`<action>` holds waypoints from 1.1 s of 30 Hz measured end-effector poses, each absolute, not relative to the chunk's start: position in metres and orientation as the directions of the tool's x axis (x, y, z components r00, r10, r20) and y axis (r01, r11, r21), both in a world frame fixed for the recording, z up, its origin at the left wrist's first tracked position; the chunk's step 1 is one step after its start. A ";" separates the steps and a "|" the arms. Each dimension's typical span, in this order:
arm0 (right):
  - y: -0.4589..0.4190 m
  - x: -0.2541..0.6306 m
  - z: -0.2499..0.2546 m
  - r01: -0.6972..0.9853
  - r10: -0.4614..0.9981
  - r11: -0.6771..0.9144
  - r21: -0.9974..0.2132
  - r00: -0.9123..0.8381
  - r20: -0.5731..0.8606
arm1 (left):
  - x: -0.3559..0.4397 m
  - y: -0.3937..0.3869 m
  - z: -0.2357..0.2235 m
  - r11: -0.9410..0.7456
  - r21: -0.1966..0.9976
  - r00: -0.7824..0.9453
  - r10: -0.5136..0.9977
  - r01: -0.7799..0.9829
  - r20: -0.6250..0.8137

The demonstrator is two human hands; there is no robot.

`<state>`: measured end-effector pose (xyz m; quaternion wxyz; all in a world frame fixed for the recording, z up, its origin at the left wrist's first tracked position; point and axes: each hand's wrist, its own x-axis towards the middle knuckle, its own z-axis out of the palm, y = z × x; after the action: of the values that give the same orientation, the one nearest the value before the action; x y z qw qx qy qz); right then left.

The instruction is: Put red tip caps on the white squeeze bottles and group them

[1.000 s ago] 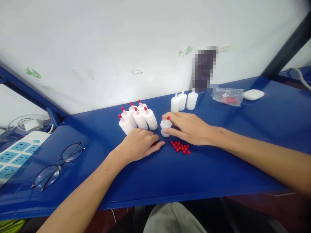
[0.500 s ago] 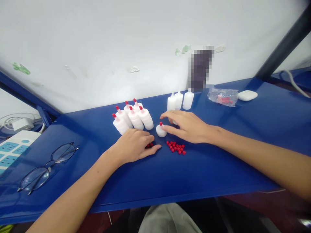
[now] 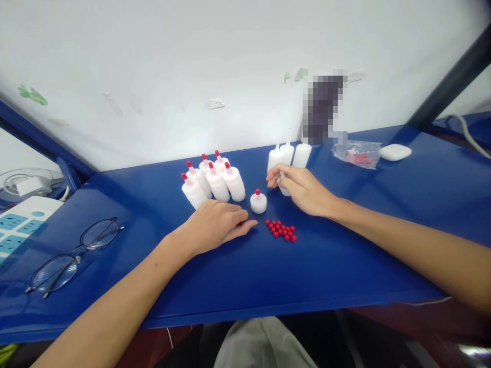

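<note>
My left hand [image 3: 217, 225] rests on the blue table [image 3: 345, 255], fingers curled loosely with the tips toward the red caps [image 3: 281, 230]; whether it holds anything is hidden. My right hand [image 3: 301, 186] is closed round a small white uncapped bottle [image 3: 283, 182] near two other uncapped bottles [image 3: 295, 153]. A capped white bottle [image 3: 258, 201] stands alone between my hands. Several white bottles with red caps [image 3: 213, 182] stand grouped behind my left hand.
A pair of glasses [image 3: 74, 253] lies at the left, with a white power strip [image 3: 17, 227] beyond it. A plastic bag of red parts [image 3: 356, 153] and a white case [image 3: 395, 152] sit at the back right. A white wall rises behind the table.
My right hand let go of the capped bottle, left it standing, and moved back to grip an uncapped bottle. My left hand stayed almost still.
</note>
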<state>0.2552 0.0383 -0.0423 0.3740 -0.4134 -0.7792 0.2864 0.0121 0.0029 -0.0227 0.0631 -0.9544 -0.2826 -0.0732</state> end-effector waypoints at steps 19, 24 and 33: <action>-0.002 0.246 -0.017 0.313 0.515 0.856 -0.412 -0.586 0.625 | 0.017 -0.004 -0.015 -0.879 -0.226 0.799 0.240 0.420 0.551; -0.014 0.235 -0.021 0.237 0.470 0.849 -0.473 -0.747 0.469 | 0.024 -0.010 -0.014 -0.864 -0.365 0.781 0.051 0.347 0.623; -0.021 0.229 -0.013 0.374 0.559 0.795 -0.477 -0.757 0.338 | 0.030 -0.014 -0.014 -0.860 -0.393 0.756 -0.013 0.326 0.655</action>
<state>0.2287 -0.0207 -0.0131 0.2383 -0.2545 -0.9170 0.1938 0.0301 -0.0136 -0.0143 0.2501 -0.9029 -0.0869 -0.3386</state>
